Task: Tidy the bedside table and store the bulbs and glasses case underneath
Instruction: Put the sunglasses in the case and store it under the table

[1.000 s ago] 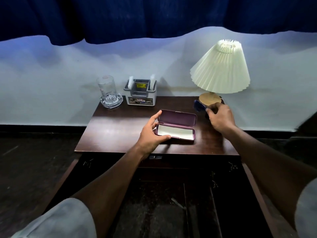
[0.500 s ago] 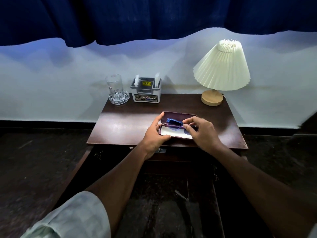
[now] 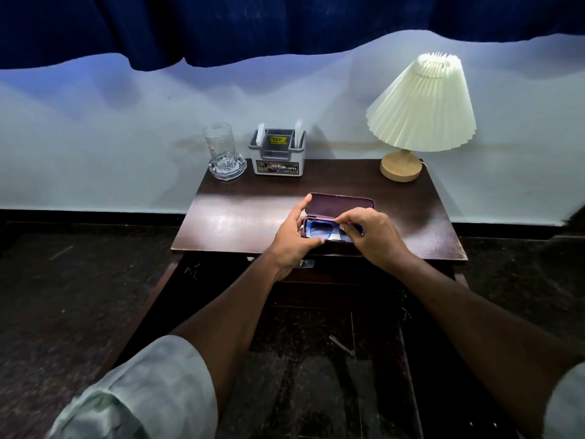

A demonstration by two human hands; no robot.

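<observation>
A purple glasses case [image 3: 340, 205] lies open near the front edge of the dark wooden bedside table [image 3: 240, 217], its lid tilted up toward the wall. Blue-framed glasses [image 3: 319, 229] rest in its lower half. My left hand [image 3: 292, 236] grips the case's left end, thumb across the front rim and forefinger against the lid. My right hand [image 3: 370, 236] pinches the glasses at their middle and right side, covering that end of the case. No bulbs are visible.
At the table's back stand a clear glass in a glass ashtray [image 3: 223, 153], a grey-white organiser box [image 3: 278, 156] and a pleated cream lamp [image 3: 418, 112] on a wooden base. Behind is a pale wall under a blue curtain. Dark floor surrounds the table.
My right hand brought the blue glasses from beside the lamp base to the open case and set them into it. My left hand kept its hold on the case.
</observation>
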